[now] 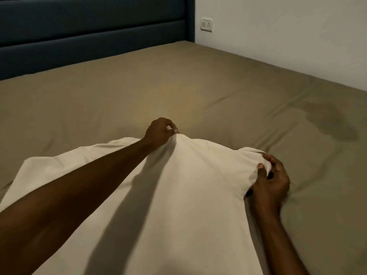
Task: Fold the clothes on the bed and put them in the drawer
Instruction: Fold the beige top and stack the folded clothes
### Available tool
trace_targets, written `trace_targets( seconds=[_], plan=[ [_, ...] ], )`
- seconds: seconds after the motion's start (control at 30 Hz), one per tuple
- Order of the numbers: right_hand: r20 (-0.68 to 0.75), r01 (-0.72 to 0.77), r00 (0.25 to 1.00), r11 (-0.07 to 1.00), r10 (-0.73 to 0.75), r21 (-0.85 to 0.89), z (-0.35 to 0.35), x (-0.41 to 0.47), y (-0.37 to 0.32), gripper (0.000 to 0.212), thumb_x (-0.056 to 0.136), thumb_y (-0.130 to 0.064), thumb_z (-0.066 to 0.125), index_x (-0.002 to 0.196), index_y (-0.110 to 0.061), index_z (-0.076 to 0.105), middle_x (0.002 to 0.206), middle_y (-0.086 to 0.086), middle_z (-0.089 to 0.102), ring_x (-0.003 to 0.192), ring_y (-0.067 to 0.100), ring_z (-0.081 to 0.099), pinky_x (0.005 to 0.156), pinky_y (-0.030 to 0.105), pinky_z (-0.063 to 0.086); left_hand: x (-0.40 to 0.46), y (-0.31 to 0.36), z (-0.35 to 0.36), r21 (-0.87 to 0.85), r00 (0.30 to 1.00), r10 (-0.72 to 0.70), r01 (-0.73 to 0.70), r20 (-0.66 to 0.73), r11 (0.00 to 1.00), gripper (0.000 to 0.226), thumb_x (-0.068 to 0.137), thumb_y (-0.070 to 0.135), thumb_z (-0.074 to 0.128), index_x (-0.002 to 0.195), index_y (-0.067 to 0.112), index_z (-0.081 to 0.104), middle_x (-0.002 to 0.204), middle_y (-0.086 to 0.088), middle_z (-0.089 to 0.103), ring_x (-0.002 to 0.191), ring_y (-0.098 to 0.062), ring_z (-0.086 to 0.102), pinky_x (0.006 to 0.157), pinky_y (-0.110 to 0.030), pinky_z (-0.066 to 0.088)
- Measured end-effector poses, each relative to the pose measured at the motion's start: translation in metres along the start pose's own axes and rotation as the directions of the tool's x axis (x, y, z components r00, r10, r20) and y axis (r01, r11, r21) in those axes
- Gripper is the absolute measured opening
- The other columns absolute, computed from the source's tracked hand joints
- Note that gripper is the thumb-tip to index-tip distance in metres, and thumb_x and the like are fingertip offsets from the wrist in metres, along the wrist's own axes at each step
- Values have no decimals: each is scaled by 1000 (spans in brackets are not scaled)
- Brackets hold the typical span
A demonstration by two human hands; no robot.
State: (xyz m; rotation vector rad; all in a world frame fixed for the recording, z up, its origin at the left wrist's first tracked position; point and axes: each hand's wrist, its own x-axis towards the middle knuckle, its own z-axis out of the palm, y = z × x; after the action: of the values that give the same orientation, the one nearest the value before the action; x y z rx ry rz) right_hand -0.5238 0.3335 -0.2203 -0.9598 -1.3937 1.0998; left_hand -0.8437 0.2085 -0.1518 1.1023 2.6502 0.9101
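Head view: your left hand [159,131] pinches the cream garment [178,195] at its far edge, your right hand [270,181] grips its right corner; between both grips it lies spread on the bed [198,86].

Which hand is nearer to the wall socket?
Left. The left hand pinches the cream shirt at its far edge, below the wall socket. The right hand grips the shirt nearer the person.

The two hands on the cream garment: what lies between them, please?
In the head view, only the cream cotton garment spans between the left hand and right hand; each grip pinches its raised far edge.
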Motion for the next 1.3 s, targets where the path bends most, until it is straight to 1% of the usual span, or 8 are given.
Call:
trace_targets(
  seconds=[0.2, 0.37, 0.47, 0.67, 0.83, 0.9, 1.03, 1.3],
  plan=[
    [-4, -110, 994, 990, 111, 87, 0, 5, -5, 52, 86, 5, 65, 132, -19, 65, 122, -2, 72, 111, 13, 69, 99, 35, 56, -11, 28, 28, 351, 987, 160, -145, -15, 925, 19, 89, 30, 57, 101, 29, 72, 105, 5, 70, 109, -25, 59, 93, -41, 35],
    [-31, -180, 981, 961, 190, 211, 0, 8, -12, 54, 89, 4, 67, 137, -19, 56, 110, 4, 73, 97, 13, 71, 86, 27, 55, -21, 88, 60, 82, 910, 339, -367, 239, 927, 35, 86, 62, 59, 96, 32, 74, 97, 14, 72, 97, -10, 63, 91, -38, 38],
    [-23, -167, 984, 951, 179, 260, -1, 11, -12, 55, 86, 15, 62, 133, -12, 56, 109, 3, 73, 98, 13, 72, 86, 27, 57, -13, 110, 74, -49, 846, 386, -397, 367, 916, 16, 81, 42, 73, 89, 28, 75, 87, 14, 72, 86, -7, 66, 81, -34, 53],
    [-77, -156, 979, 933, 191, 324, -2, 15, -6, 36, 87, 15, 66, 114, -8, 62, 107, 10, 76, 101, 24, 75, 93, 36, 59, -5, 133, 80, -249, 807, 345, -251, 480, 935, 10, 97, 14, 60, 99, 14, 70, 91, 12, 67, 85, -4, 59, 81, -24, 46],
    [-119, -173, 965, 907, 234, 383, -4, 19, -6, 29, 84, 15, 71, 107, -3, 65, 103, 14, 75, 97, 25, 74, 89, 32, 61, -3, 162, 87, -145, 723, 321, -296, 612, 944, 42, 92, 53, 68, 84, 13, 77, 80, 10, 73, 77, -2, 64, 71, -19, 47],
    [-110, -177, 963, 886, 246, 429, -7, 21, -8, 30, 84, 15, 71, 108, -2, 65, 104, 14, 74, 96, 22, 73, 90, 32, 60, -2, 172, 91, -204, 681, 373, -319, 630, 926, 24, 91, 32, 76, 90, 8, 77, 74, 13, 71, 70, 2, 62, 65, -15, 46],
    [-67, -198, 961, 840, 267, 506, -10, 25, -12, 30, 85, 16, 69, 108, -4, 65, 103, 8, 74, 97, 17, 72, 86, 26, 58, -2, 184, 89, -444, 679, 330, -6, 656, 896, 9, 94, -3, 62, 99, -3, 70, 76, -4, 71, 69, -14, 71, 69, -25, 61],
    [-45, -169, 973, 837, 225, 520, -11, 30, -17, 34, 84, 16, 71, 110, -6, 66, 110, 10, 73, 101, 15, 72, 89, 25, 57, -5, 187, 78, 11, 721, 199, -275, 664, 961, 74, 77, 81, 65, 61, 11, 49, 61, -2, 45, 58, -19, 44, 59, -28, 35]
  ],
)
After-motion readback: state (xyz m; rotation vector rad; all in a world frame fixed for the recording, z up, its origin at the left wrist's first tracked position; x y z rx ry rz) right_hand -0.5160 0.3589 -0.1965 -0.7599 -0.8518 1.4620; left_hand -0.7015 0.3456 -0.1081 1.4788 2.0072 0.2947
